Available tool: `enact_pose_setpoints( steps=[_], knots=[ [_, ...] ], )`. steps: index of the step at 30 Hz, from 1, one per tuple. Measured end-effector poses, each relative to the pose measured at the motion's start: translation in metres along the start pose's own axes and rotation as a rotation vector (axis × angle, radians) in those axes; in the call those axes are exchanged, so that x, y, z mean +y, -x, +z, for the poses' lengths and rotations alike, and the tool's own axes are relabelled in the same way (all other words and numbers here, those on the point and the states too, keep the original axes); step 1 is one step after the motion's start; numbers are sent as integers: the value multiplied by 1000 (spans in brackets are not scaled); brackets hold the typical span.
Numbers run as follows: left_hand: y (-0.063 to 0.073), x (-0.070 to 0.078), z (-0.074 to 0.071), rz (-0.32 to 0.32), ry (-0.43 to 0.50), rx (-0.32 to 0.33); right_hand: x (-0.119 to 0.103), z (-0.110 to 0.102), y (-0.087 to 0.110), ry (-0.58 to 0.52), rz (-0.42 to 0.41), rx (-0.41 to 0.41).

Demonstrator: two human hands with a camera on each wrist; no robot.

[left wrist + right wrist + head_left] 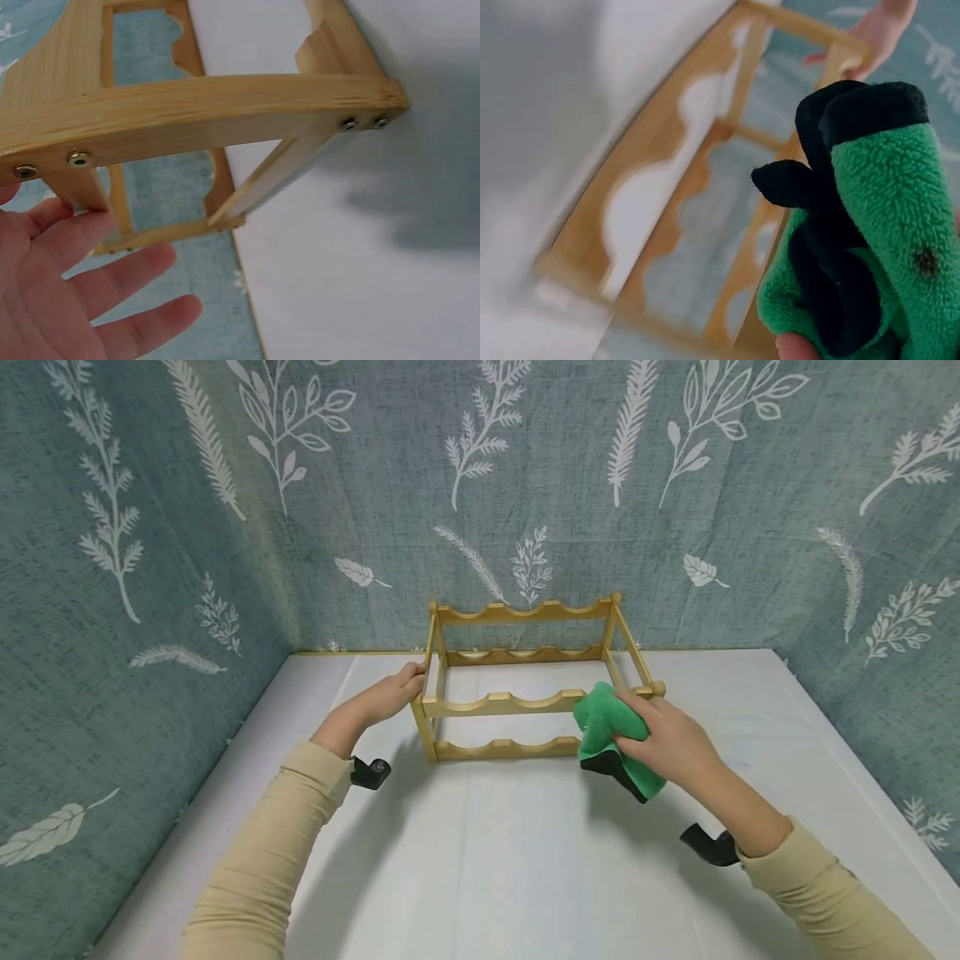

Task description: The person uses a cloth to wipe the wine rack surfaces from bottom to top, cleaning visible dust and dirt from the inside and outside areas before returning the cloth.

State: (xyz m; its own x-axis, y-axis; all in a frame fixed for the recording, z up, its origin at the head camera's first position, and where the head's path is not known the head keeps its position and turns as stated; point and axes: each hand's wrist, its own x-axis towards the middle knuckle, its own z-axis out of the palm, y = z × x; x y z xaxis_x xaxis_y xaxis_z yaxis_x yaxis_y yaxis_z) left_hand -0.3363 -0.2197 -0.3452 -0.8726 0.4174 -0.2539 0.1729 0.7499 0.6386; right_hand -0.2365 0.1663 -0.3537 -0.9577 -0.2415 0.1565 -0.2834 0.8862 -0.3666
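A light wooden bottle rack [501,703] with scalloped rails stands on the white table in the head view. My left hand [382,697] holds its left side near the top; in the left wrist view, fingers [71,240] reach the upper end of the side frame while the others spread loosely below it. My right hand [675,742] grips a bunched green cloth [609,722] with black edging at the right end of the upper front rail. A small dark stain marks the cloth [885,187] in the right wrist view.
The table [480,860] has a white covering. Teal fabric [360,527] with white leaf prints rises behind it and on both sides, close behind the rack. Black wrist-camera mounts [371,773] hang under both wrists.
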Motion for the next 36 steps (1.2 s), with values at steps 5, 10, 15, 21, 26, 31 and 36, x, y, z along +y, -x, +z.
enact_pose_setpoints(
  steps=[5,10,15,21,26,31,36],
  knots=[
    [0,0,4,-6,45,31,21,-17,14,40,51,-18],
    [1,2,10,10,145,93,28,-38,21,-22,3,40],
    [1,1,16,5,134,148,38,-66,17,-33,-50,156],
    [1,-2,19,3,114,164,52,-87,5,-23,-12,168],
    [6,1,20,12,68,156,57,-95,-2,-44,28,157],
    [14,9,23,20,-12,129,53,-101,-5,-41,16,146],
    [24,18,32,31,-48,112,46,-107,-11,-39,28,109]
  ],
)
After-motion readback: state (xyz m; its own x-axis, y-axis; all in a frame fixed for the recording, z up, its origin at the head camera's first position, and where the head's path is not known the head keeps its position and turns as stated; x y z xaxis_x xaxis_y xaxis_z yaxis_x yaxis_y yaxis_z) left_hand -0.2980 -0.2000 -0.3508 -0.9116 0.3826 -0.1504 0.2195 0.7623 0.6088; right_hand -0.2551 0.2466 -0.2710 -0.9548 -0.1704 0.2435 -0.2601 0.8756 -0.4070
